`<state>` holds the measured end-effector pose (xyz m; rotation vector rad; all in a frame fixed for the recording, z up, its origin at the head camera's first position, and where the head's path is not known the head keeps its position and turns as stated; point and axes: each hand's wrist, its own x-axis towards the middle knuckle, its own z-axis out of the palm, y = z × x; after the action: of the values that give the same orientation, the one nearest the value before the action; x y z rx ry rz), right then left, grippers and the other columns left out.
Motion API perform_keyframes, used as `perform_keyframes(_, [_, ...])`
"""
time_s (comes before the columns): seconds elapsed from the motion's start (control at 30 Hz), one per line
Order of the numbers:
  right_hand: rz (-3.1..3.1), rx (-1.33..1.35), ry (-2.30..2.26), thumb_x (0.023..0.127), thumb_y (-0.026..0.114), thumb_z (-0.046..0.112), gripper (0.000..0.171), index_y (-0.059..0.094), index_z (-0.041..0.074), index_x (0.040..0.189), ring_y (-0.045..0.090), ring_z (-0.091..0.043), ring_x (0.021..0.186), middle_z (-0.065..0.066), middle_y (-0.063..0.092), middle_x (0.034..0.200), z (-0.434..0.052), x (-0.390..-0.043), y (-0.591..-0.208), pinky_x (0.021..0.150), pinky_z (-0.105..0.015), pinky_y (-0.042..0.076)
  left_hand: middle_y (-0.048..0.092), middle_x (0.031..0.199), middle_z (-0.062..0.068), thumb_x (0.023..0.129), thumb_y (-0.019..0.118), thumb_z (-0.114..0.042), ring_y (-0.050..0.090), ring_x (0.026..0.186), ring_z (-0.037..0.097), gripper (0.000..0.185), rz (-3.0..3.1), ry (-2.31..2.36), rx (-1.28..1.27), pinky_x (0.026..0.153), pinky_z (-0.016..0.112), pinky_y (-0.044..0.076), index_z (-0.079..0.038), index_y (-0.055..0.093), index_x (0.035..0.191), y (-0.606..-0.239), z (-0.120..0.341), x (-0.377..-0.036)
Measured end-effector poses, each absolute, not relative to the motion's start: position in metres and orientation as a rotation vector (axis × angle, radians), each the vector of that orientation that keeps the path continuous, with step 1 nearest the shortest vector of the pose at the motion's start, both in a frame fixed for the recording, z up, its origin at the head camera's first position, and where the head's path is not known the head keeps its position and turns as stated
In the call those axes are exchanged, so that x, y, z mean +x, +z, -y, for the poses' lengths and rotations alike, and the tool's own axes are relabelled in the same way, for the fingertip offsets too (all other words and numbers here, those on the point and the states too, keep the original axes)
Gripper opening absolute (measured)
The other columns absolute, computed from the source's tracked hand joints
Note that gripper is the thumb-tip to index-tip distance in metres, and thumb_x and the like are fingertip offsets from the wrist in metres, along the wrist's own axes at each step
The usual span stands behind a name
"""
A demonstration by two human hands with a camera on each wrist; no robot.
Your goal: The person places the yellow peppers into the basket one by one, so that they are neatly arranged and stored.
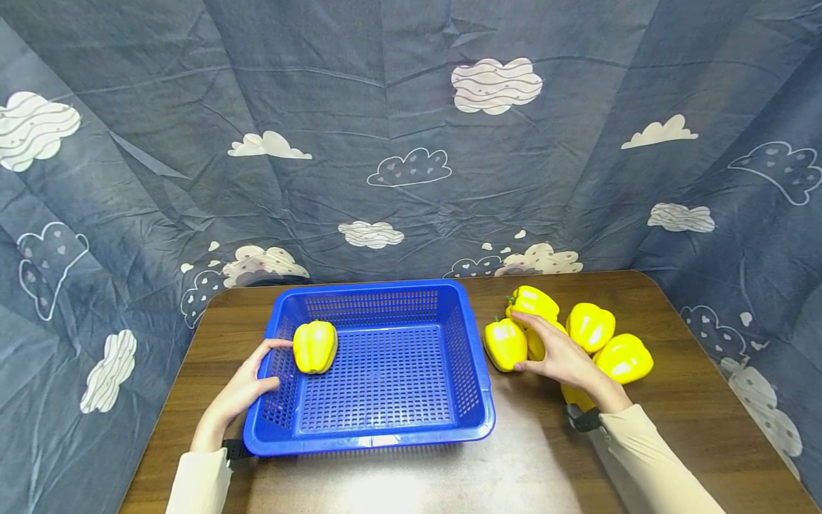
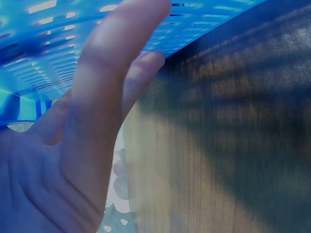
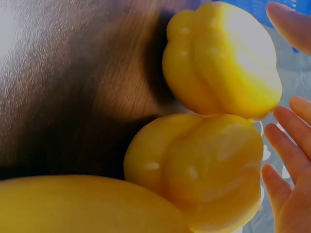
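A blue plastic basket (image 1: 379, 435) sits mid-table with one yellow bell pepper (image 1: 315, 346) inside against its left wall. My left hand (image 1: 277, 364) lies open at that wall, its index finger reaching toward the pepper; in the left wrist view the left hand (image 2: 97, 121) has straight fingers beside the basket (image 2: 48, 48). Right of the basket lie several yellow peppers (image 1: 589, 326). My right hand (image 1: 523, 344) spreads over the nearest pepper (image 1: 505, 343). In the right wrist view the right hand's fingers (image 3: 286, 145) stay straight, just off the peppers (image 3: 204, 165).
The brown wooden table (image 1: 514, 464) is ringed by a blue cloud-print cloth backdrop (image 1: 411, 143) on three sides. The peppers cluster near the back right corner. Bare tabletop (image 2: 218, 145) shows beside the basket's left wall.
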<state>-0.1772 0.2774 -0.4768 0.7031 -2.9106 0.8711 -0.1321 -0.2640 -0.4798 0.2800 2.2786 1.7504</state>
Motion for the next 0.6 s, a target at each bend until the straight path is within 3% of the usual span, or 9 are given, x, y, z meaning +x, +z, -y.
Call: perform_keyframes(0.6, [2.913,0.821,0.669,0.066,0.087,0.02,0.091,0.04,-0.001,0.142,0.039,-0.038,0.129,-0.02,0.041,0.144,-0.2734,-0.1831,-0.4825,0.106,-0.054,0.027,0.035,0.132,0.028,0.079,0.051,0.011,0.052,0.098,0.036,0.059,-2.327,1.702,0.254,0.074,0.039,0.05,-0.006,0.039,0.134,-0.4788,0.2646,-0.1318])
